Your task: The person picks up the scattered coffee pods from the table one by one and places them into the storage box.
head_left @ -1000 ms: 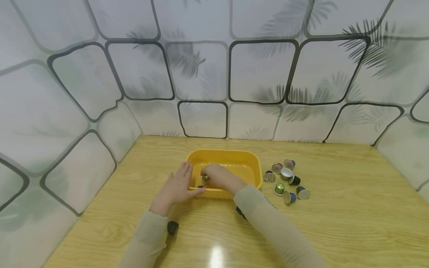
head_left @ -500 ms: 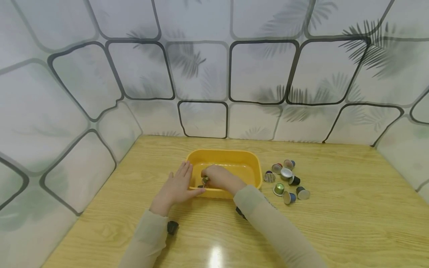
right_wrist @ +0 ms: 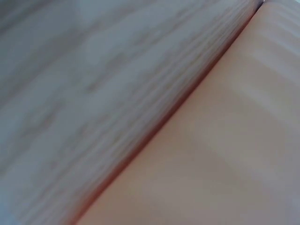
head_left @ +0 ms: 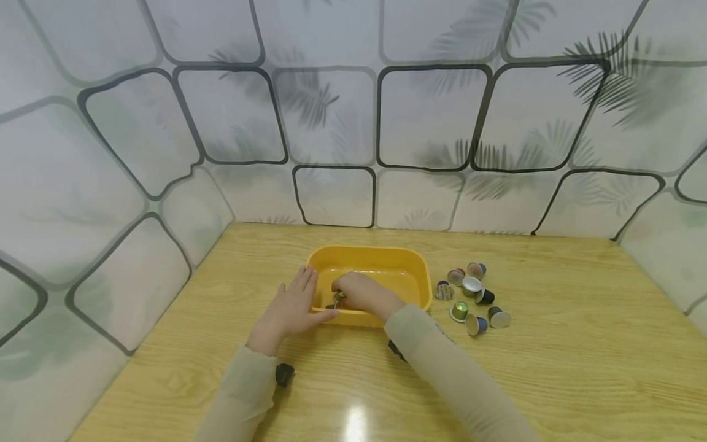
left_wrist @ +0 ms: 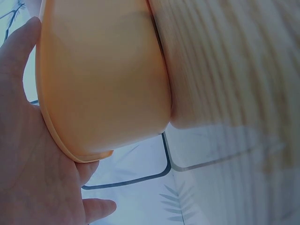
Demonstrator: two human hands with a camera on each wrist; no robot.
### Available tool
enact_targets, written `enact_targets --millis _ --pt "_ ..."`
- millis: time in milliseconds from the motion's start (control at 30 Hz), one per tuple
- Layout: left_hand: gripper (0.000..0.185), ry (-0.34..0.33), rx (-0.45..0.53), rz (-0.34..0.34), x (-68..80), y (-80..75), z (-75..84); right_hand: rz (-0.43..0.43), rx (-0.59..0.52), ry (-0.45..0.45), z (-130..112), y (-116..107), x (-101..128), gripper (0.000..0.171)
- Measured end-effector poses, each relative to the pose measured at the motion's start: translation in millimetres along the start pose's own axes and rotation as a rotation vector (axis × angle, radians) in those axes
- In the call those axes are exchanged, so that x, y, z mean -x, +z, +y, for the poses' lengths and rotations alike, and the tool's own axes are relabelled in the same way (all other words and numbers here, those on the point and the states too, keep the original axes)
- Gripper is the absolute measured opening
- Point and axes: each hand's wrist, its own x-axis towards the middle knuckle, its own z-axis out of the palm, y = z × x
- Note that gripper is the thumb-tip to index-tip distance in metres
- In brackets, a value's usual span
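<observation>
My left hand (head_left: 289, 312) lies with fairly straight fingers over the left front corner of a yellow plastic tub (head_left: 381, 251). In the left wrist view its palm and thumb rest along the rim of the tub (left_wrist: 108, 79). Inside the tub, at the left, my right hand (head_left: 361, 291) pinches a green coffee capsule (head_left: 339, 296) with curled fingers. Just below it a dark capsule (head_left: 331, 306) shows partly behind the front rim. The right wrist view holds only the tub's outer wall (right_wrist: 225, 150) and the tabletop, with no hand.
Several coffee capsules lie right of the tub, among them a green one (head_left: 459, 310), a silver one (head_left: 472, 285) and a blue one (head_left: 477, 325). A black capsule (head_left: 285, 375) is beside my left sleeve. Dark capsules (head_left: 395, 350) sit partly under my right sleeve. Patterned walls border the wooden table (head_left: 563, 344).
The green capsule in my right fingers has tilted slightly and shifted a touch to the right. Both hands and the tub otherwise stay in place.
</observation>
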Motion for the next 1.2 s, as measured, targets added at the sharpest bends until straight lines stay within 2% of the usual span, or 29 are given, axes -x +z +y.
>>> enact_targets --millis 233,467,900,1200 --pt "0.098 0.003 -0.002 0.007 -0.7 -0.3 -1.2 0.008 -0.016 -0.001 1.5 -1.6 -0.4 0.024" --pt "0.095 0.005 -0.003 0.007 -0.9 0.1 -0.5 0.016 -0.102 0.065 1.9 -5.9 5.1 0.038" --pt "0.098 0.001 0.006 0.003 -0.9 0.2 0.9 0.056 -0.148 0.083 10.0 -16.7 18.0 0.037" --pt "0.091 -0.003 0.018 0.006 -0.9 0.8 0.9 0.149 -0.205 0.038 16.5 -26.5 34.5 0.037"
